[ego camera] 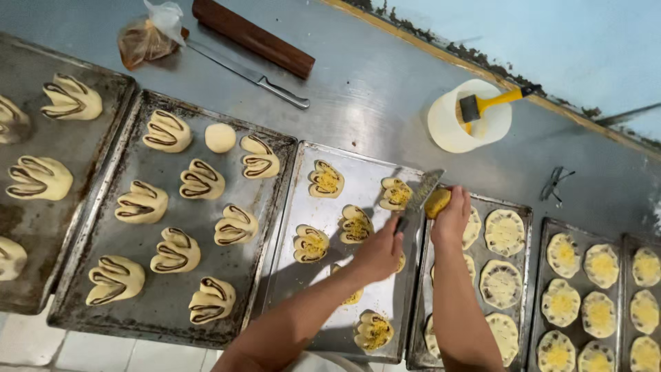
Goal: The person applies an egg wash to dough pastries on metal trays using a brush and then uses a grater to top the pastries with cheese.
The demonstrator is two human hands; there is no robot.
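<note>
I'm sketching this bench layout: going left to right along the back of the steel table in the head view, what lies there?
Tied plastic bag → wooden rolling pin → white tub with a yellow-handled brush → glasses.

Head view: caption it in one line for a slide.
Left hand cuts with a knife into a dough piece in the right hand.

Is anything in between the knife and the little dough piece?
Nothing visible. The knife in the left hand lies right against the dough piece, which the right hand holds above the trays.
</note>
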